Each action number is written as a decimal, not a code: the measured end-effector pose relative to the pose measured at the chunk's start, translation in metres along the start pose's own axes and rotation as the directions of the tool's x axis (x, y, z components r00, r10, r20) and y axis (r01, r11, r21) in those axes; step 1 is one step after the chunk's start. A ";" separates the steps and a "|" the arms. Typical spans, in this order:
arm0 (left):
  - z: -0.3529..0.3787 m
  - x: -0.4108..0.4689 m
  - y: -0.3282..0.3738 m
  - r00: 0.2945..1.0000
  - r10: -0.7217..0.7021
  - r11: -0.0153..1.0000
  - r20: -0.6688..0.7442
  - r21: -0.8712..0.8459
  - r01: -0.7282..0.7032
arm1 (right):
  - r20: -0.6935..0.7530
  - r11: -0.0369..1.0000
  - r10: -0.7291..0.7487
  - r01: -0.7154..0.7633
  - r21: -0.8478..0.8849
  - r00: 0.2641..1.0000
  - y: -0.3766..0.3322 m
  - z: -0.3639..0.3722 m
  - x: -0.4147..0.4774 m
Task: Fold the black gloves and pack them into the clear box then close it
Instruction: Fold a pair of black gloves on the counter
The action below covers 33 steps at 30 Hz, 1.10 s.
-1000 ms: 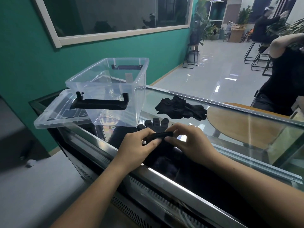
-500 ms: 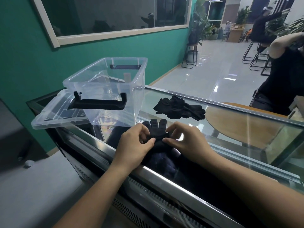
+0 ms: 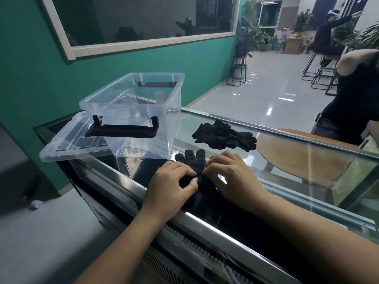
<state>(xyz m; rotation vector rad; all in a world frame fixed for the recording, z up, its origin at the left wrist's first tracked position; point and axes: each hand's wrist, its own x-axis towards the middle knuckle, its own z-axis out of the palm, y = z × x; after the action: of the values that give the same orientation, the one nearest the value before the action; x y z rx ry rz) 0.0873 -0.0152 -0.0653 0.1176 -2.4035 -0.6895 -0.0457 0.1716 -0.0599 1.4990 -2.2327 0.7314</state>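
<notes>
From the head camera, a glass-topped counter with a metal frame ran from near left to far right, set against a teal wall that carried a white-framed window. Beyond the counter a pale glossy tiled floor stretched to a far area with potted plants, black stools and seated people; a round wooden table showed through the glass at the right.

At the near middle of the counter lay a black knit glove, its fingers pointing away. The left hand and the right hand rested on it, each grip narrow, thumb and fingertips pinching a fold of the glove where the two met.

A loose pile of further black gloves lay further off to the right, apart from the hands. To the left stood an open clear plastic box with black handles, nothing inside it, and its clear lid lay flat beside it at the left, partly under it.
</notes>
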 end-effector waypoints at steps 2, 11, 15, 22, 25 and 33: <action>-0.001 -0.001 0.001 1.000 -0.007 1.000 0.019 0.002 0.007 | 0.038 1.000 0.008 -0.009 0.013 0.999 -0.001 -0.001 0.000; -0.004 0.000 0.004 0.996 -0.058 0.998 0.074 -0.015 0.059 | 0.129 0.996 0.060 -0.068 0.060 0.990 -0.006 -0.006 -0.002; -0.006 0.001 0.004 0.991 -0.109 0.991 0.076 -0.069 0.115 | 0.072 0.989 0.100 -0.108 0.104 0.992 -0.005 -0.005 0.000; -0.007 0.001 0.002 0.981 -0.185 0.970 0.062 -0.148 0.192 | 0.066 0.967 0.188 -0.196 0.162 0.980 -0.003 -0.004 -0.001; -0.006 0.003 0.001 0.974 -0.215 0.965 0.068 -0.137 0.223 | 0.063 0.959 0.202 -0.210 0.192 0.977 -0.003 -0.004 0.000; -0.001 0.008 -0.002 0.970 -0.235 0.970 0.062 -0.050 0.238 | 0.022 0.957 0.240 -0.240 0.162 0.971 0.001 -0.001 0.002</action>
<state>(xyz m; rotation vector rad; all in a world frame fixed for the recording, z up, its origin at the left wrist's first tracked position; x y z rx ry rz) 0.0810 -0.0192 -0.0608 0.3711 -2.4434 -0.8795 -0.0469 0.1716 -0.0580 1.3101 -2.4354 1.0080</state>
